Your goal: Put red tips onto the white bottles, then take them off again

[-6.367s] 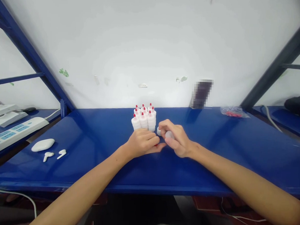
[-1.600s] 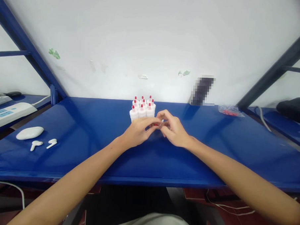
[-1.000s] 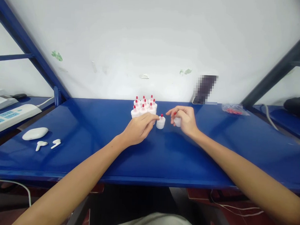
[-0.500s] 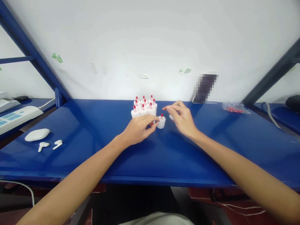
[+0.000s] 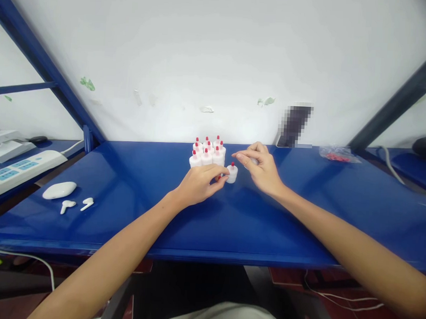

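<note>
A cluster of several small white bottles with red caps (image 5: pixel 208 152) stands at the back middle of the blue table (image 5: pixel 126 198). One more capped white bottle (image 5: pixel 231 173) stands alone just right of the cluster, between my hands. My left hand (image 5: pixel 199 183) rests on the table with its fingers curled, pinching a small red cap (image 5: pixel 218 178) beside that bottle. My right hand (image 5: pixel 262 170) is closed round a small white bottle (image 5: pixel 253 161), mostly hidden by the fingers, just right of the lone bottle.
A white earbud case (image 5: pixel 59 190) and two loose earbuds (image 5: pixel 75 205) lie at the left. A white power strip (image 5: pixel 18 170) sits on the neighbouring shelf. A clear bag of red caps (image 5: pixel 336 155) and a dark blurred object (image 5: pixel 294 125) are at the back right.
My hands, joined at first over one bottle, parted and left it capped beside the cluster. My right hand fetched another white bottle and brought it back toward the left hand.
</note>
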### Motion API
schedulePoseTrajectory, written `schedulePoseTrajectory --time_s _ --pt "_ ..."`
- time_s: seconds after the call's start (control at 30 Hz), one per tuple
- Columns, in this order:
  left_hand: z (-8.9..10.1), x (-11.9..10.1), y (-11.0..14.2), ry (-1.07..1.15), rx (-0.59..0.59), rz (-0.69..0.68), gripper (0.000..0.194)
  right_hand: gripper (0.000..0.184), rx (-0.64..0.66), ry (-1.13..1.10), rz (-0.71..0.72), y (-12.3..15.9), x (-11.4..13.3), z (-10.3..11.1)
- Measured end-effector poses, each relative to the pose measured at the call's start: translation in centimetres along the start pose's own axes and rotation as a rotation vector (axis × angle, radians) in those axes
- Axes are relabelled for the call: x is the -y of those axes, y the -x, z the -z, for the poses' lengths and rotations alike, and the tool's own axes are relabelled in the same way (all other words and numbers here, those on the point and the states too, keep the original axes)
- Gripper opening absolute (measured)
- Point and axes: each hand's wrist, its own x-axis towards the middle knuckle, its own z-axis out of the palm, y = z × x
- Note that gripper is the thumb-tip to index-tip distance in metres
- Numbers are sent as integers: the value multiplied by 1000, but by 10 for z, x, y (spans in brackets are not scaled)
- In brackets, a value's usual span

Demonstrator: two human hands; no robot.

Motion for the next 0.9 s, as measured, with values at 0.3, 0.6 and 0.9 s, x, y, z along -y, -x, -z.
schedulePoseTrajectory --time_s 0.3,0.6,0.9 --pt "0 -1 -1 -4 10 -10 12 32 -3 -131 -65 1 1 -4" --pt "0 -3 -1 -32 -6 -24 14 31 -3 -37 49 4 -1 -8" --pt "-1 -2 0 -31 3 -35 12 35 166 92 81 -1 -4 -8"
